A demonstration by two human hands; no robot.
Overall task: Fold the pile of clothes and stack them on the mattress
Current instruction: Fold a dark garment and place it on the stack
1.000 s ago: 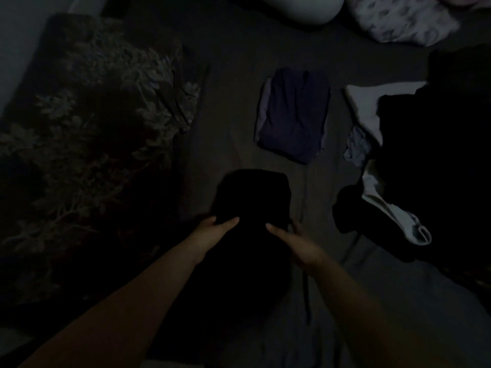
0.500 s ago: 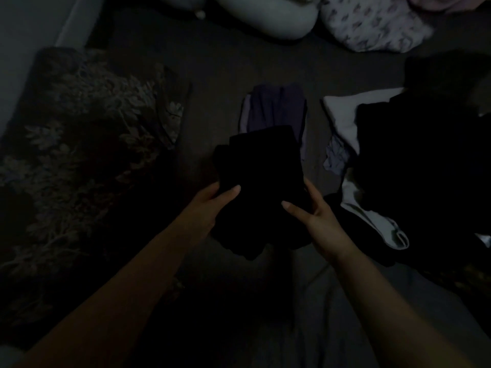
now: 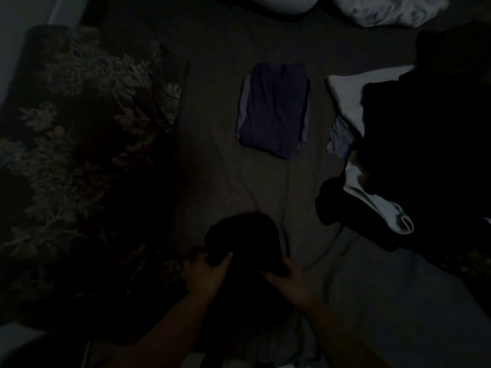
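The room is very dark. A black garment [image 3: 243,235] sits bunched on the grey mattress sheet [image 3: 398,301] just in front of me. My left hand [image 3: 206,276] grips its near left edge, thumb on top. At the near right edge my right hand [image 3: 291,281] holds it the same way. A folded purple garment [image 3: 273,110] lies flat farther up the mattress, apart from the black one. The unfolded pile of mostly black clothes [image 3: 430,134], with a white piece [image 3: 345,94] and white socks [image 3: 382,211], is heaped at the right.
A dark floral blanket [image 3: 79,155] covers the left side. Two pillows, one white [image 3: 284,4] and one patterned [image 3: 385,10], lie at the top edge. A thin cord [image 3: 285,208] runs down the sheet between the purple garment and my hands.
Half a second ago both hands held the black garment raised near the purple one. It is now lower and closer to me, still held at both near edges.
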